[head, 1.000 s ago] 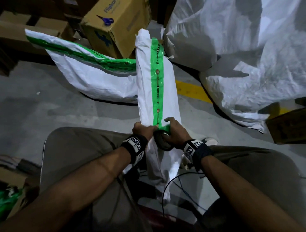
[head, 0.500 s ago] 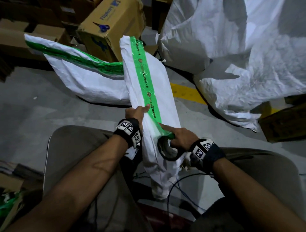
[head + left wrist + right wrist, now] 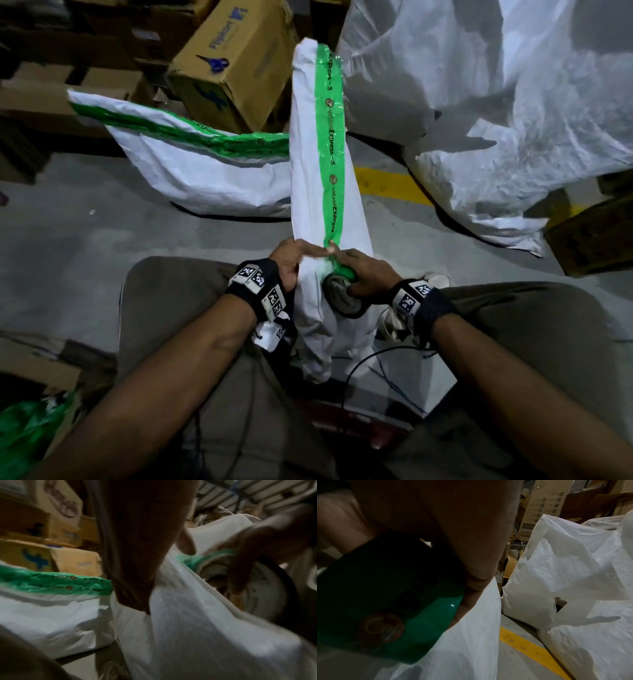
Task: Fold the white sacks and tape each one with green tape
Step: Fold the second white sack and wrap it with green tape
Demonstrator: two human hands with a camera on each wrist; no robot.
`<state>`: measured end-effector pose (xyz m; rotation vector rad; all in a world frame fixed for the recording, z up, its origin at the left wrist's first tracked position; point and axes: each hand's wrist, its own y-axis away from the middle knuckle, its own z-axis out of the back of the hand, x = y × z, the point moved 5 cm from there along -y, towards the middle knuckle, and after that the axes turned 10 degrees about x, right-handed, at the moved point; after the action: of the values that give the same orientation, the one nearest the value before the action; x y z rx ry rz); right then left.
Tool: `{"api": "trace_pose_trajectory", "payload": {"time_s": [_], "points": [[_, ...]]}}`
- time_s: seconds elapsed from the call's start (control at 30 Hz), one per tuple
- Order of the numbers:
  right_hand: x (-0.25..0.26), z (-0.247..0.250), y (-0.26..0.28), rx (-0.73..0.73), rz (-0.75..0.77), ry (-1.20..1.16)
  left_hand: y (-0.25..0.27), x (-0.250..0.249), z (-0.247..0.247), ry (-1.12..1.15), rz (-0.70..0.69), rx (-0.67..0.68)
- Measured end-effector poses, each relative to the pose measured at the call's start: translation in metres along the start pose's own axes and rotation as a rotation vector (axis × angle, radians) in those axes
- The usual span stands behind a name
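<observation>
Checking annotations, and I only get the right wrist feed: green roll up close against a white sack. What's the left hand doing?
Observer: The left hand grips the folded sack at its left edge, with one finger stretched across onto the green tape strip just above the tape roll.
Operator: How far does the strip run?
Observer: From the sack's far end down to the roll, which the right hand holds against the sack.
Operator: Any finished ones around?
Observer: One taped sack lies on the floor, left of the held one and beside a cardboard box.
</observation>
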<state>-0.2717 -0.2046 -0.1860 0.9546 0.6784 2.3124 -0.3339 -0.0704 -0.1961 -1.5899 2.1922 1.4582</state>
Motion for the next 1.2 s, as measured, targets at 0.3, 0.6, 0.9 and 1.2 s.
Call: {"api": "trace_pose_trajectory", "payload": {"time_s": [0.3, 0.6, 0.9, 1.2], "points": [[-0.002, 0.012, 0.01, -0.077, -0.085, -0.043, 0.006, 0.022, 0.004, -0.297, -0.088, -0.436], [0.007, -0.009, 0.031, -0.35, -0.157, -0.202, 0.01, 0.012, 0.002, -0.423, -0.152, -0.591], [0.016, 0.007, 0.05, -0.465, 0.022, -0.29, 0.009, -0.016, 0.006, -0.378, -0.237, -0.576], [0.017, -0.003, 0.059, 0.113, -0.128, 0.02, 0.01, -0.026, -0.004, -0.166, -0.226, -0.372]]}}
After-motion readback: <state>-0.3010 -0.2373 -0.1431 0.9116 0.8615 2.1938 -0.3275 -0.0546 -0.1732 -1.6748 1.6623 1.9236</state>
